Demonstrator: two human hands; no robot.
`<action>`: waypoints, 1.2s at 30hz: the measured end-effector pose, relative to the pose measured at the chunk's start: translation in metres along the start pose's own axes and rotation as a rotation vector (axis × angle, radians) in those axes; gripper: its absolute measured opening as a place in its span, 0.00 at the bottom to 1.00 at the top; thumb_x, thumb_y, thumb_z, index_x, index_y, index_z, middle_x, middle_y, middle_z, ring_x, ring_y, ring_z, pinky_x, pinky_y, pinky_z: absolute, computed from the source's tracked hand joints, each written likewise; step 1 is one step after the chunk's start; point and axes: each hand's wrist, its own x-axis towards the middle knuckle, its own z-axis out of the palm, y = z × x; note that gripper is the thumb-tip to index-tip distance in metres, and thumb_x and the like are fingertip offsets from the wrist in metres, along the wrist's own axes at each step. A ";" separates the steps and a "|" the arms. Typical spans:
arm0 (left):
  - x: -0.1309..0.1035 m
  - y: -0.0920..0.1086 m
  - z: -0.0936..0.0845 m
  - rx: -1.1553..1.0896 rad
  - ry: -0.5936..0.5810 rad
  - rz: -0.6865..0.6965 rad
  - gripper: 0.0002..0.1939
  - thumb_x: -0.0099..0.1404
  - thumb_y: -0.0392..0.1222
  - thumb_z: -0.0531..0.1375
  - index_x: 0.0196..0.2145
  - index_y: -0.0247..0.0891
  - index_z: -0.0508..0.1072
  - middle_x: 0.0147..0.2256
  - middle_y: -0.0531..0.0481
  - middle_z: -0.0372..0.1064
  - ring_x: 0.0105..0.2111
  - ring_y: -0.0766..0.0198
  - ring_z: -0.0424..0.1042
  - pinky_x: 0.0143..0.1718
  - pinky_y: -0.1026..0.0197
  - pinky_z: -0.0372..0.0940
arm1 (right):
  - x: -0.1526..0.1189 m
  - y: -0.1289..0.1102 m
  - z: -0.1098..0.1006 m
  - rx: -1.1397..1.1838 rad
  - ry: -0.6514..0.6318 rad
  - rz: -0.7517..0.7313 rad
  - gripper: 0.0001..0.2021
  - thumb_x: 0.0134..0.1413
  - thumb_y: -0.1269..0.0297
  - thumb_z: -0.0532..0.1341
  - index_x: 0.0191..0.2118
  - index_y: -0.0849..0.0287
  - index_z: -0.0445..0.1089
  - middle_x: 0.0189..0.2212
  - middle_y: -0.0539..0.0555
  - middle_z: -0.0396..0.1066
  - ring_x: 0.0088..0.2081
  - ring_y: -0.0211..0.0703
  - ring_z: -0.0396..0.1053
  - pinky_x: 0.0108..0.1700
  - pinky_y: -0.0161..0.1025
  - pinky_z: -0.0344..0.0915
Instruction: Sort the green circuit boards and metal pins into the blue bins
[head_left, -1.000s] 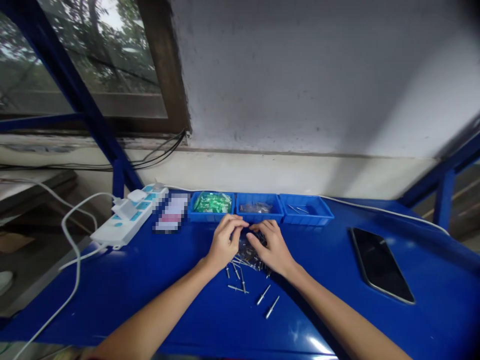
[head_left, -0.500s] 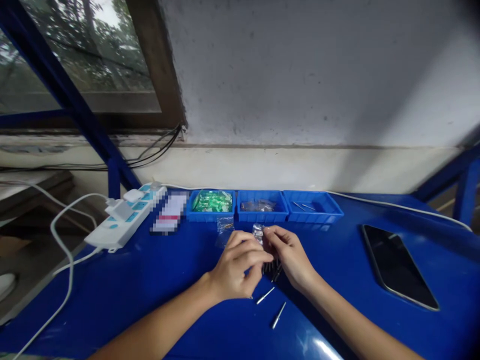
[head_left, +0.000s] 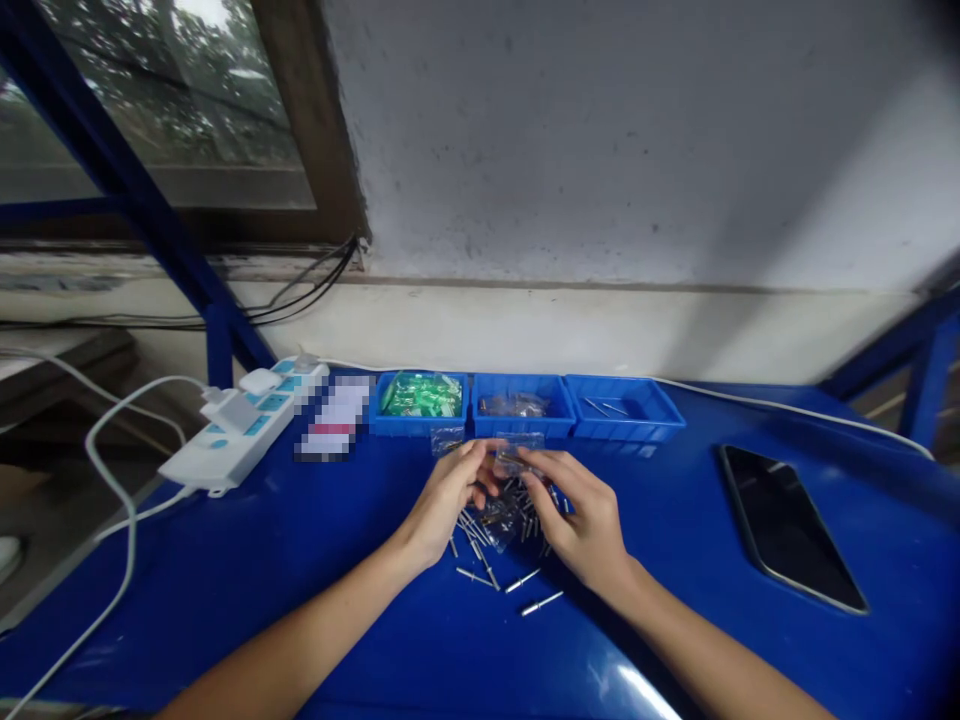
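Between my two hands is a small clear plastic bag (head_left: 517, 455). My right hand (head_left: 581, 510) pinches its right side between thumb and fingers. My left hand (head_left: 450, 500) is at the bag's left, fingers apart and curved; whether they touch the bag is unclear. Under and between the hands lies a loose pile of silver rivets (head_left: 474, 530), with another clear bag (head_left: 501, 525) on it. Nearer me, a single rivet (head_left: 541, 603) lies on the blue table. Behind my left hand is one more clear bag (head_left: 448, 438), partly hidden.
Three blue bins line the back: one with green packets (head_left: 421, 396), one with clear packets (head_left: 517, 405), one with a few rivets (head_left: 606, 408). A phone (head_left: 791, 525) lies right. At left are a power strip (head_left: 247, 425) with white cables and a blurred-out item (head_left: 335, 418).
My left hand has moved left and opened its fingers, uncovering rivets and a bag on the pile. The bag at my right hand now shows spread flat. The view has shifted slightly.
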 end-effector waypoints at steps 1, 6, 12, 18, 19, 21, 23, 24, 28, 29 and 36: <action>0.000 0.000 0.001 -0.040 -0.003 -0.036 0.17 0.67 0.49 0.49 0.44 0.37 0.70 0.31 0.47 0.69 0.27 0.65 0.68 0.24 0.65 0.59 | -0.001 0.000 0.000 0.009 -0.017 -0.034 0.14 0.57 0.69 0.55 0.48 0.53 0.69 0.40 0.55 0.73 0.41 0.44 0.71 0.43 0.42 0.69; -0.002 0.007 -0.005 0.340 0.184 0.387 0.05 0.63 0.40 0.58 0.35 0.37 0.72 0.31 0.50 0.70 0.31 0.65 0.69 0.31 0.63 0.64 | 0.000 -0.002 -0.003 0.086 -0.152 0.013 0.15 0.56 0.64 0.56 0.49 0.54 0.68 0.52 0.58 0.65 0.53 0.50 0.63 0.53 0.48 0.62; -0.004 0.007 -0.008 0.859 0.055 0.889 0.10 0.62 0.31 0.58 0.38 0.41 0.74 0.37 0.48 0.70 0.39 0.61 0.66 0.40 0.57 0.65 | 0.007 -0.001 0.004 0.367 -0.116 0.483 0.19 0.58 0.51 0.53 0.28 0.59 0.70 0.27 0.52 0.66 0.30 0.40 0.66 0.35 0.37 0.64; 0.007 0.009 -0.030 0.938 0.092 0.461 0.10 0.64 0.42 0.56 0.42 0.42 0.73 0.34 0.50 0.72 0.34 0.61 0.70 0.36 0.59 0.64 | 0.029 0.009 -0.013 0.303 0.280 0.505 0.13 0.50 0.54 0.62 0.31 0.60 0.69 0.20 0.46 0.64 0.22 0.34 0.60 0.26 0.33 0.58; 0.011 0.009 -0.039 0.966 0.168 0.341 0.10 0.65 0.44 0.55 0.40 0.42 0.74 0.32 0.50 0.72 0.32 0.61 0.71 0.33 0.59 0.64 | 0.037 0.008 -0.021 0.231 0.406 0.426 0.11 0.50 0.56 0.62 0.31 0.60 0.69 0.20 0.47 0.64 0.23 0.34 0.61 0.26 0.34 0.58; 0.017 0.008 -0.058 1.050 0.276 0.118 0.14 0.65 0.48 0.53 0.34 0.41 0.75 0.29 0.49 0.74 0.30 0.57 0.72 0.30 0.59 0.62 | 0.054 0.008 -0.037 0.061 0.665 0.226 0.09 0.51 0.59 0.61 0.34 0.60 0.68 0.25 0.49 0.65 0.25 0.36 0.63 0.29 0.35 0.61; 0.022 0.003 -0.073 1.093 0.275 -0.047 0.17 0.63 0.53 0.53 0.30 0.41 0.76 0.29 0.47 0.74 0.30 0.53 0.73 0.29 0.59 0.60 | 0.067 0.011 -0.047 -0.132 0.851 0.058 0.07 0.53 0.62 0.60 0.37 0.59 0.68 0.30 0.51 0.65 0.30 0.38 0.65 0.30 0.36 0.62; 0.023 0.000 -0.078 1.085 0.252 -0.101 0.18 0.62 0.55 0.53 0.30 0.40 0.76 0.29 0.47 0.75 0.31 0.52 0.73 0.28 0.59 0.59 | 0.070 0.014 -0.048 -0.230 0.851 0.003 0.06 0.54 0.64 0.58 0.38 0.58 0.68 0.32 0.52 0.65 0.33 0.40 0.65 0.30 0.37 0.62; 0.027 -0.010 -0.081 0.999 0.196 -0.149 0.14 0.58 0.53 0.58 0.31 0.41 0.75 0.28 0.49 0.74 0.29 0.57 0.73 0.26 0.62 0.58 | 0.059 0.030 -0.029 -0.491 0.297 -0.032 0.10 0.53 0.65 0.57 0.41 0.58 0.70 0.37 0.58 0.65 0.40 0.47 0.65 0.39 0.44 0.65; 0.027 -0.011 -0.079 0.991 0.188 -0.140 0.11 0.58 0.50 0.58 0.31 0.41 0.75 0.27 0.51 0.74 0.28 0.59 0.72 0.26 0.63 0.57 | 0.053 0.032 -0.021 -0.499 0.168 -0.010 0.11 0.52 0.64 0.57 0.42 0.58 0.71 0.39 0.59 0.65 0.41 0.49 0.65 0.41 0.46 0.65; 0.016 0.005 -0.055 0.863 0.204 0.343 0.04 0.63 0.39 0.57 0.33 0.41 0.72 0.24 0.56 0.67 0.24 0.69 0.66 0.27 0.66 0.59 | 0.030 0.003 0.013 0.009 -0.166 0.449 0.19 0.58 0.50 0.51 0.30 0.59 0.70 0.23 0.52 0.66 0.27 0.41 0.64 0.31 0.38 0.59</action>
